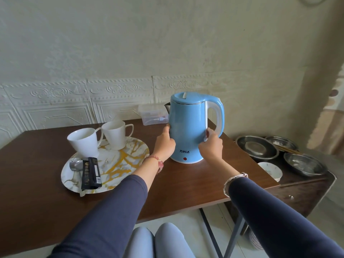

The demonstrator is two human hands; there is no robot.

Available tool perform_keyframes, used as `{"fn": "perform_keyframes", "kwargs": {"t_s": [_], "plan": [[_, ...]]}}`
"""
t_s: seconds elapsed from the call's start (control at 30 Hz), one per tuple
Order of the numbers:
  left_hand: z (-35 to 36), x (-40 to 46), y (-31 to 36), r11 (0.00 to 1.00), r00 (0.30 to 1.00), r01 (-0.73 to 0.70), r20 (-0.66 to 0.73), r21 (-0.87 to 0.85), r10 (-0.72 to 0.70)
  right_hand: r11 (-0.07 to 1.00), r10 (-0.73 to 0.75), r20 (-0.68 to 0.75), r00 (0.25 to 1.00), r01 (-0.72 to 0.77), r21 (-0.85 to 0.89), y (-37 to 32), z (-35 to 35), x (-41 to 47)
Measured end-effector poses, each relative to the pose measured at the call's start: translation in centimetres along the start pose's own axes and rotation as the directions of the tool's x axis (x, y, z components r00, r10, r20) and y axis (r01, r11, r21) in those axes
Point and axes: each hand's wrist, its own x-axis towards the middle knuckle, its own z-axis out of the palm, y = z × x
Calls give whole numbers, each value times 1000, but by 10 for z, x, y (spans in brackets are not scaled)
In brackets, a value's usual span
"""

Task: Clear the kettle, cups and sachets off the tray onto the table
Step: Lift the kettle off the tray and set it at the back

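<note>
The blue kettle (188, 131) stands upright on the brown table (37, 164), between the two hands and off the tray, its base flat on the wood just beyond the wrists. The left hand (164, 141) presses against the kettle's left side, fingers curled round the body at mid height; the right hand (211, 144) grips the right side, its fingers wrapped on the wall just below the white handle (216, 118), which arches up beyond and to the right of that hand. The spout points away to the left, above the left hand. To the left of the left hand lies the round marbled tray (130, 157), its near edge just beside the left wrist and its pink bead bracelet (156, 161). On the tray, farther left of that hand, stand two white cups (83, 142), side by side and touching or nearly so, both upright. Nearer the person, left of the left forearm, two dark sachets (91, 174) lie on the tray, overlapping a metal spoon (75, 164). Beyond the kettle, away from both hands, a clear plastic box (152, 116) sits against the wall. To the right of the right hand, on a lower cabinet, are steel dishes (258, 148) and a small white bowl (270, 170).
</note>
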Motion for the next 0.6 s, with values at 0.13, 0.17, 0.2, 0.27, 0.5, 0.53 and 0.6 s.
{"fn": "perform_keyframes", "kwargs": {"t_s": [0.13, 0.17, 0.2, 0.27, 0.5, 0.53, 0.6], "plan": [[9, 21, 5, 1000, 1000, 8, 24, -7, -8, 1000, 25, -2, 1000, -25, 3, 3, 2, 23], [12, 28, 5, 1000, 999, 8, 31, -7, -8, 999, 32, -2, 999, -32, 6, 4, 3, 30], [14, 34, 6, 1000, 999, 8, 36, -7, -8, 999, 37, -3, 999, -37, 9, 5, 4, 36], [19, 48, 8, 1000, 999, 16, 47, -5, -16, 999, 38, -6, 999, -38, 1, 6, 5, 51], [38, 94, 16, 1000, 998, 22, 65, 12, -23, 998, 56, -6, 998, -56, -28, 12, 12, 101], [40, 100, 16, 1000, 997, 23, 68, 15, -24, 998, 60, -7, 998, -60, -27, 12, 12, 107], [46, 117, 16, 1000, 997, 23, 73, 12, -24, 998, 61, -4, 998, -61, -31, 14, 16, 122]]}}
